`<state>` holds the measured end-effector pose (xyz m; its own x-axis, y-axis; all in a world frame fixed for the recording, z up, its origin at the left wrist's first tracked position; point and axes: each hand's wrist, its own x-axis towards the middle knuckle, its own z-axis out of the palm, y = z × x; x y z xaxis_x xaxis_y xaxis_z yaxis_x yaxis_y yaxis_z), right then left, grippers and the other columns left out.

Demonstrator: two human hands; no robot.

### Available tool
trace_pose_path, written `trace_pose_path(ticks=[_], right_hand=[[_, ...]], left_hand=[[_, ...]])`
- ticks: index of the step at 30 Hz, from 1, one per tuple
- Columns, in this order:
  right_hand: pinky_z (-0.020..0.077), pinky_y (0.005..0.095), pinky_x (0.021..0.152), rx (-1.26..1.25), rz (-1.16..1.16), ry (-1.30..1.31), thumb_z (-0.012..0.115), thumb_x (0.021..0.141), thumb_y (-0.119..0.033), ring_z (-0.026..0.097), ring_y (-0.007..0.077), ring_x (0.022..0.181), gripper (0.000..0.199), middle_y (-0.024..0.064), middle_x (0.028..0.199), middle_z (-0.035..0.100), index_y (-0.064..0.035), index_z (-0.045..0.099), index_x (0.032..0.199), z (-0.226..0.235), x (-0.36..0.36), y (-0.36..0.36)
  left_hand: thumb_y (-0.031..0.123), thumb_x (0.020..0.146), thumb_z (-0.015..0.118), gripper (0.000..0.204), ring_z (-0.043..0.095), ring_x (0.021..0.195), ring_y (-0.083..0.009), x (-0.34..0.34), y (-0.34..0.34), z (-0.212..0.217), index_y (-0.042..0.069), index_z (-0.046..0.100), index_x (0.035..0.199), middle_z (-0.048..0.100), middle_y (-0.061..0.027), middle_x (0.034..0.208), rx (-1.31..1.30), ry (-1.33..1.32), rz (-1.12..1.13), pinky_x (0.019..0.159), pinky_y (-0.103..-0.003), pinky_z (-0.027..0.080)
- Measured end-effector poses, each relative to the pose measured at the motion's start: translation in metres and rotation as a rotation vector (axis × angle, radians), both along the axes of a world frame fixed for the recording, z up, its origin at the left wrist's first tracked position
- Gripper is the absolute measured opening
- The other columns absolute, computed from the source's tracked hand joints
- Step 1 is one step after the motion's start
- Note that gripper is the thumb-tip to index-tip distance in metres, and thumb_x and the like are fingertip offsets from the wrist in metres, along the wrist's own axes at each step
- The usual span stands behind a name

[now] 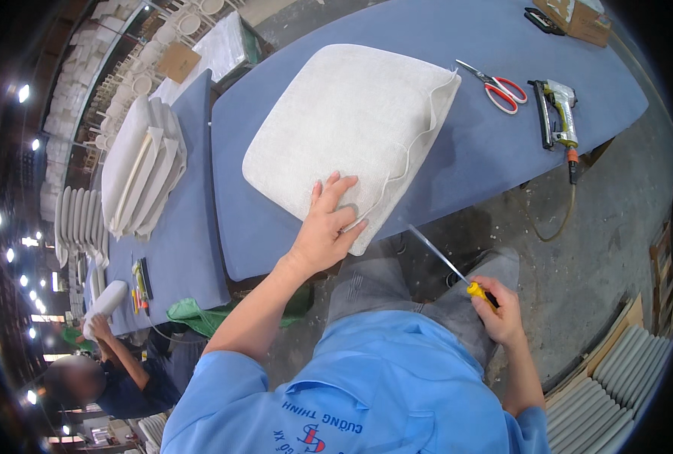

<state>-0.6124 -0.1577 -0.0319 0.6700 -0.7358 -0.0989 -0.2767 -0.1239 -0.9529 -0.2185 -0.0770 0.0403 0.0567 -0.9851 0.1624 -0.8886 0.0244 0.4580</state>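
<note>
Off-white cushion (pixel 336 121) on a blue bench (pixel 457 178).
Toward its right edge, red-and-white scissor handles (pixel 492 89), black-and-green staple gun (pixel 566 119); yellow screwdriver handle (pixel 476 290).

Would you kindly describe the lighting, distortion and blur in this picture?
In the head view, fisheye distortion bows the edge of the blue table and the corners go black; lamps at the left glare white; the table darkens softly right of the pale padded seat; the co-worker's head is blurred.
</note>
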Motion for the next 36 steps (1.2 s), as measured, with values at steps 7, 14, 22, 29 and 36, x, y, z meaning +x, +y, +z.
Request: trace_pose_path(ticks=[7,14,22,29,36], right_hand=[[0.0574,0.0388,0.083,-0.178,0.096,0.046,0.078,0.091,-0.012,0.073,0.0323,0.093,0.036,0.0146,0.105,0.075,-0.0062,0.074,0.126,0.013,0.008,-0.003],[0.0558,0.0395,0.076,-0.265,0.103,0.104,0.082,0.089,-0.013,0.070,0.0315,0.086,0.040,0.0123,0.096,0.070,-0.0104,0.074,0.127,0.026,0.015,-0.006],[0.0565,0.0421,0.077,-0.351,0.118,0.168,0.079,0.090,-0.011,0.070,0.0339,0.088,0.040,0.0136,0.101,0.068,-0.0137,0.073,0.130,0.036,0.024,-0.006],[0.0579,0.0427,0.078,-0.461,0.139,0.264,0.076,0.092,-0.012,0.072,0.0343,0.092,0.037,0.0122,0.104,0.073,-0.0121,0.073,0.128,0.062,0.029,-0.011],[0.0574,0.0421,0.075,-0.651,0.217,0.292,0.078,0.089,-0.010,0.071,0.0314,0.088,0.038,0.0092,0.100,0.073,-0.0121,0.075,0.127,0.097,0.034,-0.026]], left_hand=[[0.010,0.093,0.078,0.033,0.033,0.159,-0.0455,0.007,0.003,-0.012,0.004,0.052,0.075,0.050,-0.0164,0.161,-0.048,0.159,0.017,0.129,-0.063,0.017],[0.010,0.093,0.078,0.034,0.031,0.160,-0.0445,0.012,0.003,-0.015,0.005,0.050,0.075,0.050,-0.0149,0.162,-0.052,0.215,-0.006,0.130,-0.062,0.015],[0.011,0.094,0.078,0.035,0.029,0.161,-0.0430,0.013,0.002,-0.018,0.005,0.049,0.075,0.049,-0.0146,0.163,-0.050,0.237,-0.012,0.131,-0.061,0.012],[0.012,0.094,0.077,0.035,0.028,0.162,-0.0416,0.014,0.003,-0.023,0.005,0.049,0.075,0.049,-0.0144,0.162,-0.076,0.257,-0.021,0.131,-0.062,0.012],[0.011,0.095,0.077,0.036,0.028,0.162,-0.0399,0.014,0.003,-0.028,0.005,0.048,0.075,0.049,-0.0134,0.162,-0.102,0.269,-0.037,0.131,-0.063,0.012]])
